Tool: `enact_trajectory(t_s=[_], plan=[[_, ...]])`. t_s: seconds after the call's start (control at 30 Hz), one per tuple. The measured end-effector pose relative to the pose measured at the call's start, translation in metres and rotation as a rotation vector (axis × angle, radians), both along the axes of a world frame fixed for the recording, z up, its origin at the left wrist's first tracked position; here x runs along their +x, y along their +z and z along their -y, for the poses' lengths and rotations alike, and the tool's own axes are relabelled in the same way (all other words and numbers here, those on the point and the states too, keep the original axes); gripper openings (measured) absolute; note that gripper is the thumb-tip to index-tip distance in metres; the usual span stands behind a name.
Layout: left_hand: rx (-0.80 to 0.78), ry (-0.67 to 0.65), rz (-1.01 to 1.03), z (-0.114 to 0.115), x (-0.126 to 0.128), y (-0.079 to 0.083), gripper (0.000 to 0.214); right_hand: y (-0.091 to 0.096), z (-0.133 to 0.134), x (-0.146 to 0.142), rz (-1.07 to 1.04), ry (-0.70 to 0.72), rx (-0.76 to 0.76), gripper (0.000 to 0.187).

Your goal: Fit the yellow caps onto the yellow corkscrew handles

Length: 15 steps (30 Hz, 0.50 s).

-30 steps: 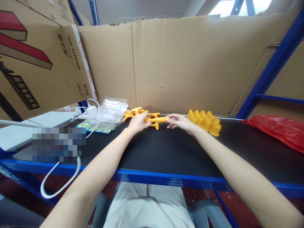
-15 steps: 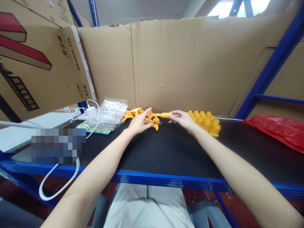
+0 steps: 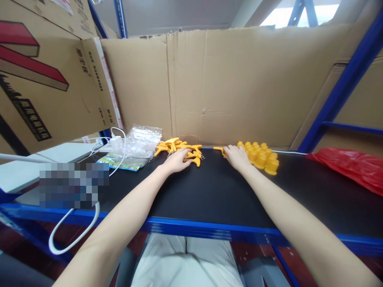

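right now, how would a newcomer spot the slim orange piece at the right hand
Over the black tabletop, before the brown cardboard wall, find the right hand. The slim orange piece pokes leftward from it. Unlike the tangled, branched orange pile at the left hand, it shows as one short bar.

The forearms [image 3: 127, 209] are bare and slim, the trousers [image 3: 186, 261] pale off-white and creased.

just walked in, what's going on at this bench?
A person has both bare hands over the black tabletop. The left hand is at the pile of orange pieces; whether it grips one is hard to tell. The right hand is at a single orange piece, its grip hidden, just left of the yellow cups. A red bag lies farther right.
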<state>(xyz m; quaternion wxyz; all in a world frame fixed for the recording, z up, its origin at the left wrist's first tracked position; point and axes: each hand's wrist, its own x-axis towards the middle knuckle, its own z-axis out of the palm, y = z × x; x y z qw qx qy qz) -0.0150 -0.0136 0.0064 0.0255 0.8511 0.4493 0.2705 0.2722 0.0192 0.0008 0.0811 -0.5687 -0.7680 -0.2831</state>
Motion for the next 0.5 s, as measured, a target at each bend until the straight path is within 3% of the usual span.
enact_trajectory(t_s=[0.37, 0.5], plan=[[-0.005, -0.085, -0.117, -0.007, 0.002, -0.010, 0.041, -0.005, -0.005, 0.004, 0.063, -0.085, -0.045, 0.025], [-0.041, -0.012, -0.163, -0.003, 0.007, -0.011, 0.039, -0.005, -0.004, 0.001, 0.040, -0.103, -0.053, 0.027]])
